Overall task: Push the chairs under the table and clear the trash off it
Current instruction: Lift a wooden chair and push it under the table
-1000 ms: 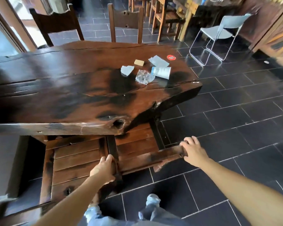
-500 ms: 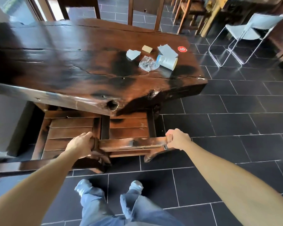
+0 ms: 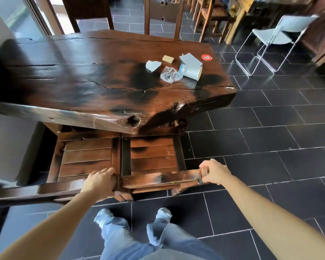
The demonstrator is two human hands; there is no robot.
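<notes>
Daylight comes in through the glass door point(image 3: 17, 17) at upper left, so that corner is blown out and I get pale glare streaked over the glossy table point(image 3: 83, 76) (hard to tell shadow from dark stain on that wood). The floor tiles point(image 3: 270, 128) have a soft sheen. The centre looks sharp to me: the chair point(image 3: 158, 180) rail, left hand point(image 3: 99, 182) and right hand point(image 3: 215, 171). The edges bend fisheye-style and smear; the folding chair point(image 3: 281, 32) at upper right is blurry, and so is the lower-left corner.

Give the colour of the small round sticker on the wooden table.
Red with a white mark; the small round sticker shows best in the head view.
</notes>
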